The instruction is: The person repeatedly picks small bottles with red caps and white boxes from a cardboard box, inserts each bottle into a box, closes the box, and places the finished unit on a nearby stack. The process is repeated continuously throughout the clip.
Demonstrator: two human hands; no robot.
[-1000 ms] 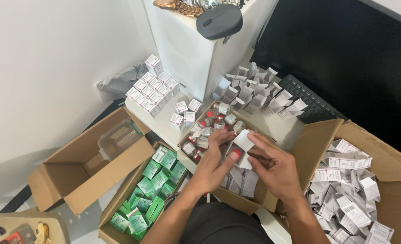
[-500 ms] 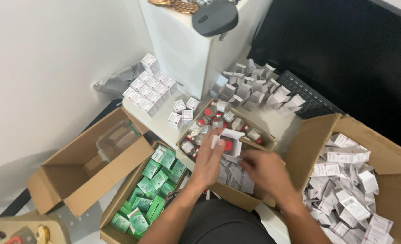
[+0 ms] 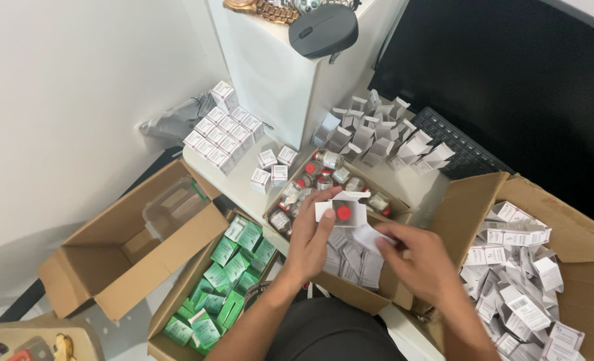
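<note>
White desk [image 3: 247,184]; left hand [image 3: 310,241] gripping open carton [image 3: 340,212]; right hand [image 3: 421,261] pinching leaflet [image 3: 367,235]

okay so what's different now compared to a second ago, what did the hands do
The right hand let go of the small white carton, dropped toward the folded leaflets in the cardboard box and now pinches one leaflet, lifting it. The left hand alone keeps the open carton, with the red-capped vial inside. The loose vials, stacked cartons, green boxes and mouse have stayed put.
</note>
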